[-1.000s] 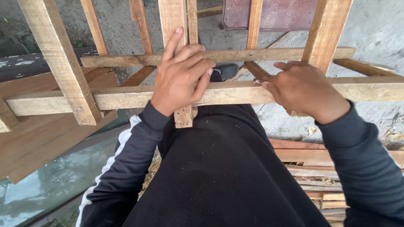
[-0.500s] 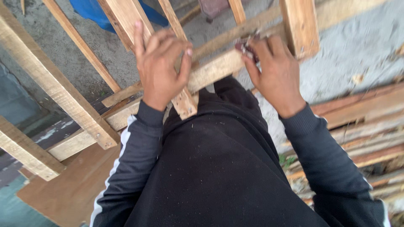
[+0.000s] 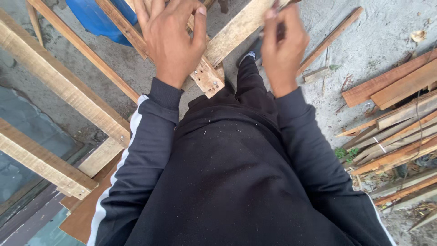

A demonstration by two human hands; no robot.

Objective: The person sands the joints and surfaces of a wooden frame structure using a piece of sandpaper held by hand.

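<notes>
Wooden frame (image 3: 207, 75) lies under the flat, open left hand (image 3: 170, 38); right hand (image 3: 282, 43) pinches something small.

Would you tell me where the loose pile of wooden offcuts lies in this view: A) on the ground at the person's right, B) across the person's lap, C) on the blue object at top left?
A: the pile of wooden offcuts lies on the concrete ground, at the right of the view, beyond the right hand.

Pale tan wooden frame (image 3: 59, 86), blue tarp (image 3: 98, 20), black sleeves (image 3: 145, 136) with white stripes.
</notes>
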